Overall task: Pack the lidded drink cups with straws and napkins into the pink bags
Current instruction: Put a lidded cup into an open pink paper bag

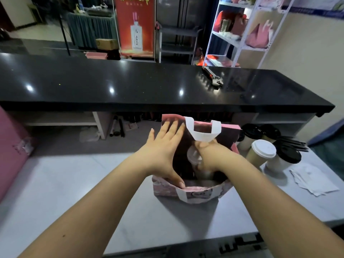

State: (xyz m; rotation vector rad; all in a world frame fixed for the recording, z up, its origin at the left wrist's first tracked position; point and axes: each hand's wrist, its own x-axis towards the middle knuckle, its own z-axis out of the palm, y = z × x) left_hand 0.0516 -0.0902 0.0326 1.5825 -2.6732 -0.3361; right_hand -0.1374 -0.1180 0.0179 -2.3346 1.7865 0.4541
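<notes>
A pink bag [201, 192] with white handles stands open on the white table in front of me. My left hand [163, 151] lies flat with straight fingers against the bag's left wall and holds the mouth apart. My right hand [208, 155] reaches down inside the bag, fingers curled round a white-lidded cup [195, 157] that is partly hidden. To the right of the bag stand more cups: one with a white lid [263, 148] and others with black lids [288, 156]. Black straws [292, 144] lie behind them. White napkins [312, 180] lie on the table at the right.
A raised black counter [130, 86] runs across behind the table, with a wrench [214, 77] on it. A pink box [11, 146] stands at the left edge. White shelves [247, 30] with pink bags are at the back right.
</notes>
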